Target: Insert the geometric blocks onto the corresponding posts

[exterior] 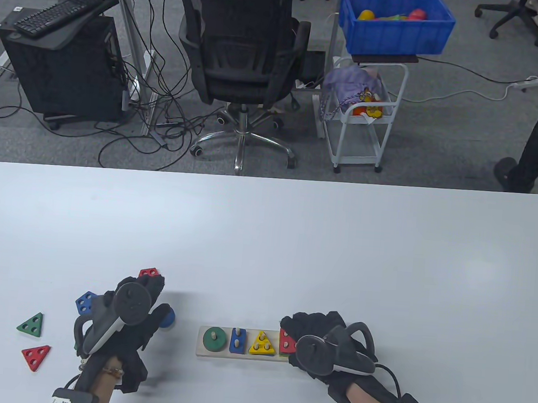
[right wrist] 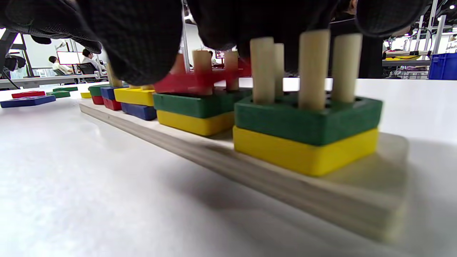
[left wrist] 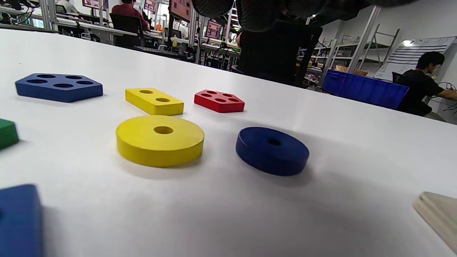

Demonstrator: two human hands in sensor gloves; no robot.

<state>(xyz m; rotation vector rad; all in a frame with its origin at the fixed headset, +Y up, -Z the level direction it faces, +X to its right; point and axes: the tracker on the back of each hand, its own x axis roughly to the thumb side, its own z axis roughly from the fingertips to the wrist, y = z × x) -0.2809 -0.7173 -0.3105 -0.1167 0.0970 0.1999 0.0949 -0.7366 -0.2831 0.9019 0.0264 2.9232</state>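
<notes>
Closest to the near edge of the white bench [exterior: 294, 240], the right hand [exterior: 318, 345] sits over the right end of the wooden peg board [exterior: 203, 352], its fingers curled down on a red block [exterior: 287, 342] that it holds partway down the pegs; from the right wrist view that red block [right wrist: 200, 80] is blurred and hangs above a green-on-yellow stack [right wrist: 196, 114], and nearer still a second green-on-yellow stack [right wrist: 307, 139] sits low on four pale pegs [right wrist: 312, 67] whose tops meet the glove. Along the board to the left stand a yellow triangle [exterior: 262, 344], a blue rectangle [exterior: 237, 340] and a green disc [exterior: 214, 340]. The left hand [exterior: 125, 311] hovers well left of the board with its tracker on top (I cannot tell how its fingers lie, since the tracker and glove cover them). A blue disc [exterior: 168, 318] peeks out just beside it, a blue block [exterior: 86, 302] and a red four-hole block [exterior: 150, 273] show at its edges. From the left wrist I also see a yellow disc [left wrist: 160, 140] and a yellow rectangle [left wrist: 154, 101], both hidden under the hand from above. Further left lie a green triangle [exterior: 31, 324] and a red triangle [exterior: 36, 356]. Beyond the bench stand an office chair [exterior: 244, 46], a white cart [exterior: 360, 111] with a blue bin [exterior: 395, 20], and a computer tower [exterior: 61, 64].
</notes>
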